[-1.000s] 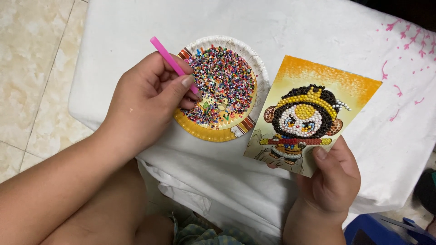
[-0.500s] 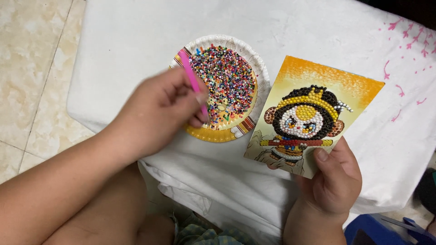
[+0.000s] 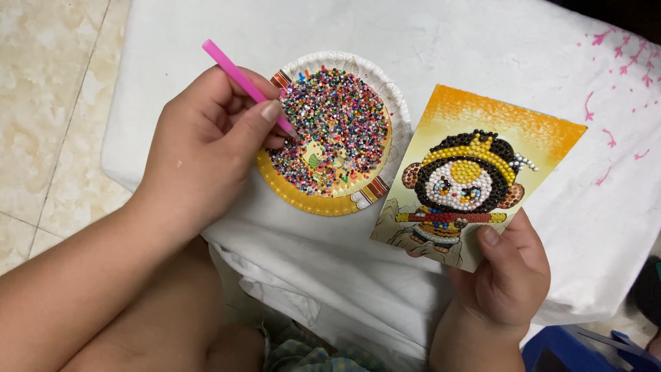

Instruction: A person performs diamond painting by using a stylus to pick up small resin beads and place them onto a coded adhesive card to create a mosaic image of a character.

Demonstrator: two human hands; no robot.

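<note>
Right now the left hand (image 3: pixel 206 148) is pinching a pink stylus pen (image 3: pixel 244 81) between thumb and fingertips, closed snugly round it, with the tip angling down into the heap of tiny multicoloured beads (image 3: pixel 334 127) at the near-left side of the pile. Those beads are filling a paper plate (image 3: pixel 310 200) with a yellow rim, which is sitting on a white cloth (image 3: pixel 441 62) draped over the work surface.

Meanwhile the right hand (image 3: pixel 506 275) is gripping the lower corner of a bead-art card (image 3: pixel 482 172), thumb pressing on its front and the other fingers curling out of sight behind it, so the card is tilting up just beside the plate.

Judging by the card, the work is looking well advanced: the cartoon figure's face, dark headdress, yellow crown band and red staff are already carrying rows of beads. What is remaining is harder to tell; the lower part near the thumb is appearing less densely covered, though it is too small to be sure. The orange background is staying printed rather than beaded.

Beyond the cloth, pale floor tiles (image 3: pixel 48 103) are showing at the left.
</note>
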